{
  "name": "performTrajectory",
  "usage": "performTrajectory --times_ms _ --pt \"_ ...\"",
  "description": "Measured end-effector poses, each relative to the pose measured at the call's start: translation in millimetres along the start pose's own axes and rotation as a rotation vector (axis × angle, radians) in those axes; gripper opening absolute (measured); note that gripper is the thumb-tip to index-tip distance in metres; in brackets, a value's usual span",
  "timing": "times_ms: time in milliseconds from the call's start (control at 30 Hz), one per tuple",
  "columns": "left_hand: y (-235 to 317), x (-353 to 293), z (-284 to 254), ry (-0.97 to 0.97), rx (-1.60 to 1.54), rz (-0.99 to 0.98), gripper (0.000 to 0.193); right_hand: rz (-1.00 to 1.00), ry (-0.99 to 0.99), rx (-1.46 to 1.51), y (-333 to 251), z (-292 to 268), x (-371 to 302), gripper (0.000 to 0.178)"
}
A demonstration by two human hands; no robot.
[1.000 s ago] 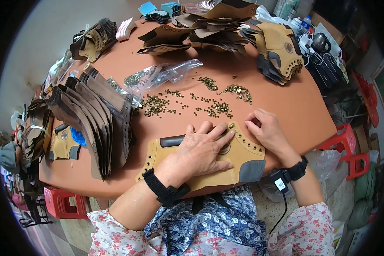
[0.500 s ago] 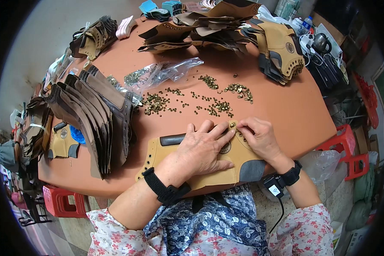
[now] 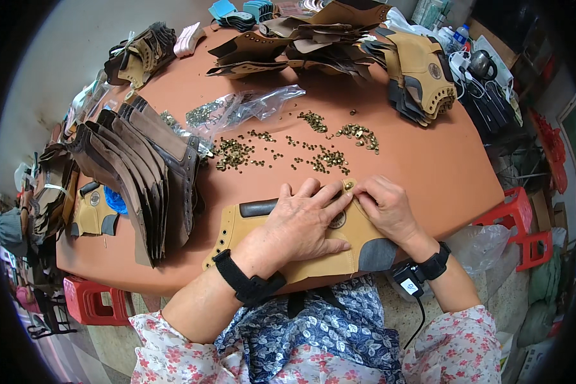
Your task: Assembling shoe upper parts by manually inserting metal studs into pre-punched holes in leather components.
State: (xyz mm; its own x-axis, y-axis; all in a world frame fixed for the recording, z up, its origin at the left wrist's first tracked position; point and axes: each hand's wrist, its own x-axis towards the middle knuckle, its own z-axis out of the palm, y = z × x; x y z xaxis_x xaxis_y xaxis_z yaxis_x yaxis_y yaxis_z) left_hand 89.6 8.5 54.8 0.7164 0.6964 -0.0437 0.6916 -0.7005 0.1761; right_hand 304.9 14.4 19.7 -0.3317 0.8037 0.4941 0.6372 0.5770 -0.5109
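A tan shoe upper (image 3: 320,265) with a dark collar strip, a dark grey corner patch and eyelets along its left edge lies flat at the table's near side. My left hand (image 3: 301,224) rests spread on it, holding it down, index fingertip near the top right edge. At that edge sits a small brass lace hook (image 3: 349,185), between my two hands. My right hand (image 3: 385,206) is closed in a pinch just right of the hook, at the row of holes. Its fingers hide whatever is in the pinch.
Loose brass hooks and eyelets (image 3: 326,160) lie in heaps beyond the upper, beside a clear plastic bag (image 3: 256,109). Brown uppers (image 3: 144,173) stand stacked at left. More stacks (image 3: 301,45) lie at the back, with tan uppers (image 3: 422,73) at back right. Red stools (image 3: 99,304) flank the table.
My right fingers have shifted very slightly and closed over the holes beside the brass hook. My left hand and the upper stay in place.
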Motion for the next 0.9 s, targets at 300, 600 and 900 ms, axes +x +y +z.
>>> performTrajectory --times_ms 300,600,900 --pt "-1.3 -0.4 3.9 0.042 -0.012 0.012 0.082 0.17 0.067 0.158 1.8 2.9 -3.2 0.008" --pt "0.3 -0.1 1.2 0.001 0.01 -0.002 0.081 0.041 0.07 -0.024 -0.8 3.3 -5.0 0.007" --pt "-0.3 -0.5 3.1 0.028 0.006 0.005 0.084 -0.055 0.082 -0.145 -4.3 4.5 -3.6 0.009"
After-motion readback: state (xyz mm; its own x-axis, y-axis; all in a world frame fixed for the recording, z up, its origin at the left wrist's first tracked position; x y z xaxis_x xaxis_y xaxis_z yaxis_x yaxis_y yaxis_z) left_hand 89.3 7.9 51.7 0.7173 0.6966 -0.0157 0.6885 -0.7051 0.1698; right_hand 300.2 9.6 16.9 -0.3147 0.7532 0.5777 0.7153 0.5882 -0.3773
